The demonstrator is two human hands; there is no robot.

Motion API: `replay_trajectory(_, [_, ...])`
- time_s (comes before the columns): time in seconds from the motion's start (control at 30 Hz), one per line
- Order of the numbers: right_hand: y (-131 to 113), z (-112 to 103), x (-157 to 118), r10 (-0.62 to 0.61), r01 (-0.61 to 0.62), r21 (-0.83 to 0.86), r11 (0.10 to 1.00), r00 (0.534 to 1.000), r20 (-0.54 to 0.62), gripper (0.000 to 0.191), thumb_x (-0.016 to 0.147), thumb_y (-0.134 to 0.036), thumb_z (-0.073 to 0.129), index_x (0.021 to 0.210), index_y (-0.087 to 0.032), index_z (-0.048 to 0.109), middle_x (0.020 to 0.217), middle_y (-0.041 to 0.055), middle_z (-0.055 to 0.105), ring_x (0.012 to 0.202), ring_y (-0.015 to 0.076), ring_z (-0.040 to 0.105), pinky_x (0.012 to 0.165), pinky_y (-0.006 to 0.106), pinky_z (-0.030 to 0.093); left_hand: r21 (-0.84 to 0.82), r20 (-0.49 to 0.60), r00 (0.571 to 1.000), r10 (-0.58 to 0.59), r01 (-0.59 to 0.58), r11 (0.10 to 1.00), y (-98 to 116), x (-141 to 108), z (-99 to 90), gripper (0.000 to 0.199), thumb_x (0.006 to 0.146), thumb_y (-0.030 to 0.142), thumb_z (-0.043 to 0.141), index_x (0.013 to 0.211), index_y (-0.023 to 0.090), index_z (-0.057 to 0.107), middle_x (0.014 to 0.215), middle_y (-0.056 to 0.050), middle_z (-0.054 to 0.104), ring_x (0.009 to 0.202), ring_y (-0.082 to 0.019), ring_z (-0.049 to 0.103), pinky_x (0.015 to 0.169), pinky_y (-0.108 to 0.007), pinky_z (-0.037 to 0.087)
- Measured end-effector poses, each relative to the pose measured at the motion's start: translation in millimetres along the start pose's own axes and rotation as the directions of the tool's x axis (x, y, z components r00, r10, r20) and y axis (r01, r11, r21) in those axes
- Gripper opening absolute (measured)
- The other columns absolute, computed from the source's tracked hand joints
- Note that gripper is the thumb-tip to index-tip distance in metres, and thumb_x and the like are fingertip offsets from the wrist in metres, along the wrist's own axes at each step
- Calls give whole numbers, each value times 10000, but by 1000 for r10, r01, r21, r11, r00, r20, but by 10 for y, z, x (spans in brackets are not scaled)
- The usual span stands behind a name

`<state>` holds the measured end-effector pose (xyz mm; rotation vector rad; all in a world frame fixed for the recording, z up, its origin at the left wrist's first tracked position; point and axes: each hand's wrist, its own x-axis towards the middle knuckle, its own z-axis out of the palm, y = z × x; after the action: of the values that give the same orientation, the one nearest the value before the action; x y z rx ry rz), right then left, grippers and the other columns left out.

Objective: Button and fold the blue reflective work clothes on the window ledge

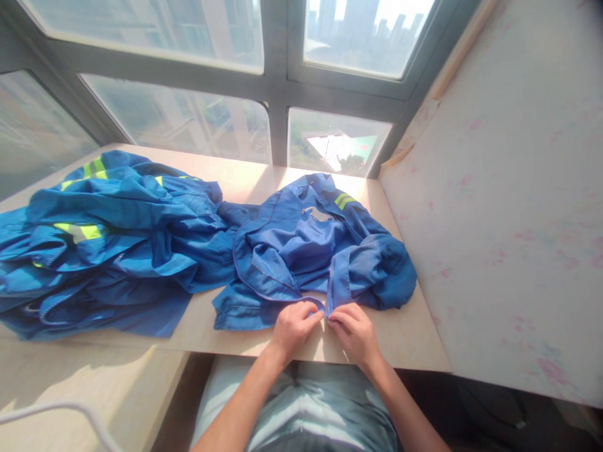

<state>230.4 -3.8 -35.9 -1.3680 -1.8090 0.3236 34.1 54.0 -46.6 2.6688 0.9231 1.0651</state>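
Note:
A blue work jacket [301, 245] with yellow-green reflective strips lies spread open in front of me, its zipper edges curving down toward the table's front. My left hand [296, 326] pinches the lower end of the left zipper edge. Close beside it, my right hand [353, 329] pinches the lower end of the other zipper edge. The two fingertips nearly meet, with the zipper ends between them. Whether the zipper's pin sits in its slider is too small to tell.
More blue garments with reflective strips [117, 232] are heaped on the left. Both lie on a pale wooden tabletop [405, 345] below framed windows [277, 94]. A patterned wall [509, 220] bounds the right side. A white cable [70, 408] curves at lower left.

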Motion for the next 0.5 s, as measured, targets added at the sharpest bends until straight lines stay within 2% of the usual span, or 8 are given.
replay_trajectory(0.37, [-11, 13, 15, 14, -13, -46, 999, 1000, 6, 140, 936, -177, 593, 902, -237, 714, 857, 44, 709, 812, 191, 637, 738, 329, 530, -72, 48, 998, 47, -44, 996, -9, 46, -31, 202, 962, 169, 546, 985, 231, 737, 868, -16, 723, 709, -116, 606, 652, -240, 467])
replay_trajectory(0.5, [-21, 14, 7, 28, -28, -47, 998, 1000, -11, 131, 931, -172, 605, 907, -237, 715, 856, 41, 708, 811, 192, 636, 742, 327, 529, -79, 71, 997, 41, -36, 996, 26, 73, -71, 208, 951, 164, 542, 1009, 230, 730, 884, -35, 714, 798, -146, 623, 715, -262, 499])
